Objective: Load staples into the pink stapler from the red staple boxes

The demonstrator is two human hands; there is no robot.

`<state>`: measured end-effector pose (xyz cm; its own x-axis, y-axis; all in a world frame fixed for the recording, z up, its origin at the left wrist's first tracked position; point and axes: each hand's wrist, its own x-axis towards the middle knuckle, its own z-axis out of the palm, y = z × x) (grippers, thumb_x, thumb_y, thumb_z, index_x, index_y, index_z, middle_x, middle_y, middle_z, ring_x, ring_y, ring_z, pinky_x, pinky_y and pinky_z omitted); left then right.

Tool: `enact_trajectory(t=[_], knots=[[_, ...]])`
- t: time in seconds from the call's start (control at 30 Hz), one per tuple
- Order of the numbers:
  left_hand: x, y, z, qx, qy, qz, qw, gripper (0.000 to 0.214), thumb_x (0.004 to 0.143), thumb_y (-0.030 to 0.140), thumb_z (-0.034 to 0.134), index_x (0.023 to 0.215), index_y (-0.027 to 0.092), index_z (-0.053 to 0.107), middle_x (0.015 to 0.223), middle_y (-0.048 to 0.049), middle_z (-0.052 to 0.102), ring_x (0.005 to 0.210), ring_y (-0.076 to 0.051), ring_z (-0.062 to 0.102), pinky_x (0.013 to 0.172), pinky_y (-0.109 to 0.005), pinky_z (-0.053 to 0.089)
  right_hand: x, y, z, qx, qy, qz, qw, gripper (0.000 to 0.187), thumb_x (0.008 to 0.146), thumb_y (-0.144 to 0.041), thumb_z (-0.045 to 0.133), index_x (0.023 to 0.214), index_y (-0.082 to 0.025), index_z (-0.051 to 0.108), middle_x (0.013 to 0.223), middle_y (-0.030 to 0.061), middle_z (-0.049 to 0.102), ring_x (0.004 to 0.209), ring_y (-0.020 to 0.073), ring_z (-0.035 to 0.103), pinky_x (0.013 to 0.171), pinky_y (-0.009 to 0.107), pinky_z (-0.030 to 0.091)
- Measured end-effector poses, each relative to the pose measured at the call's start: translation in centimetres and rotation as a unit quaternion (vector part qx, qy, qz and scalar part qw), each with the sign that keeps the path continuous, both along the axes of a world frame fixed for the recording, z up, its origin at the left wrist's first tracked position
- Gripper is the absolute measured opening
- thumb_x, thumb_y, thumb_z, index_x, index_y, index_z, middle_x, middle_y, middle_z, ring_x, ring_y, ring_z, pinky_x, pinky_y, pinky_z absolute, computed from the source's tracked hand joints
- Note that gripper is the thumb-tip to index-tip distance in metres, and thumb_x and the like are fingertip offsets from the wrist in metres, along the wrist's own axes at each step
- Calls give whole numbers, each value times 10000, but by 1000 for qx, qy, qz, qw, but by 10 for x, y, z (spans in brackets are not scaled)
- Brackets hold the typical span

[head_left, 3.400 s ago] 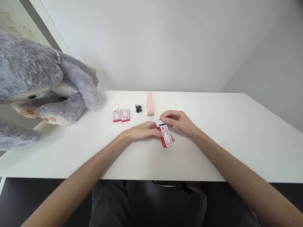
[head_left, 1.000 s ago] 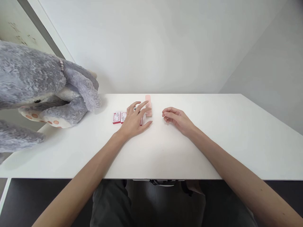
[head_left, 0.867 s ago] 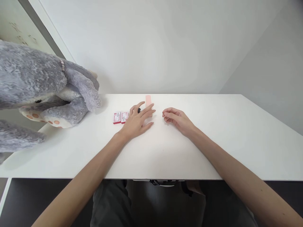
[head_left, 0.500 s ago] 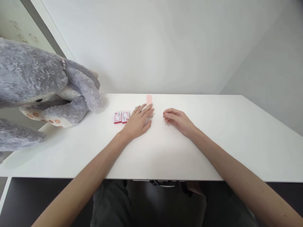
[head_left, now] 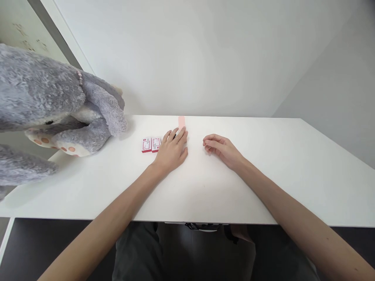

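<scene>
My left hand (head_left: pixel 172 150) lies palm down on the white table (head_left: pixel 263 175), fingers stretched out and close together. Its fingertips cover the near end of a pink stapler (head_left: pixel 181 121) and most of a small black item beside it. Two red-and-white small boxes (head_left: pixel 151 144) lie side by side just left of that hand. A third box is not visible and may be under the hand. My right hand (head_left: pixel 222 148) rests on the table to the right, fingers loosely curled and apart, holding nothing.
A big grey plush toy (head_left: pixel 52 105) takes up the table's far left corner, its paws resting on the tabletop. White walls close the back and the right side. The table's near edge (head_left: pixel 205 222) runs above my lap.
The box held in both hands 3.4 s ago is out of my hands. Over the last second my left hand's spread fingers drew together and settled on the stapler's near end. The right hand stayed put.
</scene>
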<state>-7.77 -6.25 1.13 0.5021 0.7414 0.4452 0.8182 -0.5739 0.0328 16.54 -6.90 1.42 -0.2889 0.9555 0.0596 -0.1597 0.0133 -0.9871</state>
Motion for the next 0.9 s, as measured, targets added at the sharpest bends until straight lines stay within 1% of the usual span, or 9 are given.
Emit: enact_trajectory(t=[0.27,0.37,0.43,0.5,0.57,0.63,0.7,0.77,0.9], knots=[[-2,1,-3,7,-30,26,999,617,970,271,472,1569,130,425,1652,-154,439,1549,-392,338,1265,-605,283,0,0,1,1,-5,1,1000,273,806,-468,834,932,-238,759,959,41,679,783,165,578,715,335,461],[-2,-1,1,21,-39,7,999,583,957,226,493,1529,119,467,1612,-161,485,1550,-383,336,1263,-593,297,0,0,0,0,-2,4,1000,247,824,-447,827,938,-237,763,957,39,677,784,162,579,717,330,458],[0,-4,5,30,-57,-24,998,505,956,199,496,1456,140,537,1539,-152,560,1506,-363,402,1229,-573,353,0,0,0,-1,0,6,1000,228,834,-430,823,939,-236,766,958,37,677,786,159,581,722,327,456],[3,-10,9,23,-77,-81,993,397,961,177,482,1332,182,622,1410,-127,651,1371,-320,537,1141,-524,446,0,0,-1,-3,0,8,1000,218,841,-421,819,943,-236,766,970,37,680,797,159,587,729,326,456],[8,-17,13,0,-88,-146,985,316,949,146,460,1162,210,685,1235,-96,713,1127,-255,652,985,-434,525,0,0,0,-1,-2,10,1000,219,843,-423,817,946,-236,766,976,37,684,805,161,591,733,326,457],[12,-24,14,-35,-89,-181,979,265,904,111,455,956,208,696,1055,-64,722,847,-184,656,771,-335,524,-1,0,0,0,-3,10,1000,234,832,-435,823,942,-238,763,963,36,684,796,162,588,728,328,458],[14,-30,14,-85,-76,-197,974,229,844,81,459,811,198,654,922,-28,709,646,-127,570,601,-283,437,-1,0,0,1,-6,7,1000,254,813,-452,834,929,-238,759,944,35,681,786,165,584,722,333,461],[16,-33,13,-126,-59,-212,967,205,804,68,462,748,192,616,828,0,695,567,-105,504,535,-271,364,-2,0,1,1,-9,7,1000,261,808,-461,837,925,-241,758,939,35,681,781,166,582,723,336,463],[19,-34,10,-162,-57,-233,957,201,791,66,454,713,190,591,711,20,669,549,-103,494,533,-268,336,-2,-1,1,-2,-9,11,1000,221,832,-440,823,921,-247,762,956,33,683,783,160,580,731,333,461]])
